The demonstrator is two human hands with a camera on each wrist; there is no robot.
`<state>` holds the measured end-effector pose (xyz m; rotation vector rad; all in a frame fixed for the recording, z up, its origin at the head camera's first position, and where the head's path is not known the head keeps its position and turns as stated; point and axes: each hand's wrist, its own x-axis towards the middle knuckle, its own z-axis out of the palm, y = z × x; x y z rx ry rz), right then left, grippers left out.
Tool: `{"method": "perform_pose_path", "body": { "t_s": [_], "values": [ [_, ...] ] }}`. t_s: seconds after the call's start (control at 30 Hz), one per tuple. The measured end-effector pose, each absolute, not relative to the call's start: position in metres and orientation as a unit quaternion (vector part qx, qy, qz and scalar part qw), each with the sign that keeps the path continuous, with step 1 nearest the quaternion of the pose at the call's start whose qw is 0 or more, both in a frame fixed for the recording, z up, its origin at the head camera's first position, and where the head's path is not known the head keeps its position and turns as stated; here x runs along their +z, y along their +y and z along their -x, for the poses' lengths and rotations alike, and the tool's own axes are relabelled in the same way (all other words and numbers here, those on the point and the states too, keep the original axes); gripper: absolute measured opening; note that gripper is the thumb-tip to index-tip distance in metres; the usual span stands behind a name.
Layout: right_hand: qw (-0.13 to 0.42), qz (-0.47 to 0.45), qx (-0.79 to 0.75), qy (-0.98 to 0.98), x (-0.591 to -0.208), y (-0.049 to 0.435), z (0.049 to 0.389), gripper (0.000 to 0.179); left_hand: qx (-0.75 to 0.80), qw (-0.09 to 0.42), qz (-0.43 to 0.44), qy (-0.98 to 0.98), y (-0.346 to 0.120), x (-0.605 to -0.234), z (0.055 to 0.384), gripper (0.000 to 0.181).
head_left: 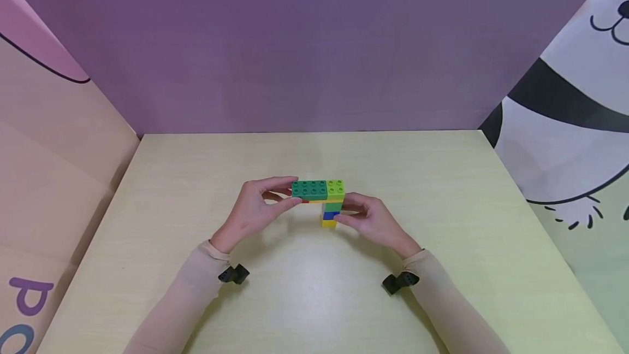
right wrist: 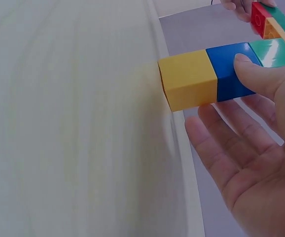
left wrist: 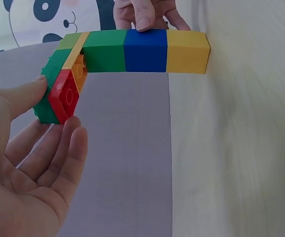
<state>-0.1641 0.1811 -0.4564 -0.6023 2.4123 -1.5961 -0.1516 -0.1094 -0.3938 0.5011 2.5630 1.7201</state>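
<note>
A joined brick structure is between both hands, over the middle of the table. Its column has a yellow brick (right wrist: 188,81) at the bottom, then a blue brick (left wrist: 145,51), then a green brick (left wrist: 104,51). Across the top lie a long dark green brick (head_left: 309,190) and a lime brick (head_left: 336,189), with an orange plate (left wrist: 76,54) and a red plate (left wrist: 63,96) beneath. My left hand (head_left: 255,206) pinches the overhanging dark green end between thumb and fingers. The column is held at the blue brick by my right hand (head_left: 371,220). Whether its base touches the table I cannot tell.
The pale wooden table (head_left: 314,299) meets a purple wall (head_left: 314,48) at its far edge. A pinkish panel (head_left: 59,179) borders the left side, and a panel with a panda drawing (head_left: 570,146) borders the right. Both wrists carry small black cameras.
</note>
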Motion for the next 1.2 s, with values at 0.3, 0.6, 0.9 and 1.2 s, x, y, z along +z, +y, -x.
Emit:
{"method": "perform_pose_path", "body": {
  "t_s": [0.3,0.6,0.9,1.2],
  "values": [
    [0.118,0.166,-0.52,0.829,-0.451,0.176,0.16,0.049,0.55,-0.008,-0.1,0.829,-0.106,-0.402,0.159,0.042],
    [0.164,0.121,-0.534,0.821,-0.447,0.164,0.158,0.052,0.525,0.014,-0.098,0.845,-0.106,-0.418,0.177,0.042],
    [0.159,0.079,-0.538,0.824,-0.451,0.157,0.162,0.053,0.464,0.024,-0.082,0.882,-0.095,-0.432,0.198,0.045],
    [0.138,0.064,-0.51,0.846,-0.459,0.151,0.164,0.051,0.45,0.081,-0.051,0.888,-0.096,-0.443,0.21,0.045]
  ]
}}
